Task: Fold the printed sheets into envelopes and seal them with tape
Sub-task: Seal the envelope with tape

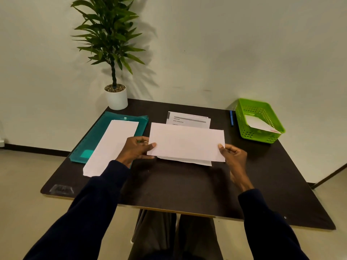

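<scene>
Sheet (187, 141) held over dark table (187, 190) near pale, perhaps scuffed wall (244, 53).

Both arms come in from the near edge, dark sleeves down to the wrists, forearms angled inward. Left hand (136, 150) pinches the left edge of the sheet (187, 141), with the thumb flat on top and fingers (139, 139) curled behind. Right hand (235, 156) pinches the right edge the same way, thumb tip on top, fingers curled under. Hands roughly level, palms facing each other.
</scene>
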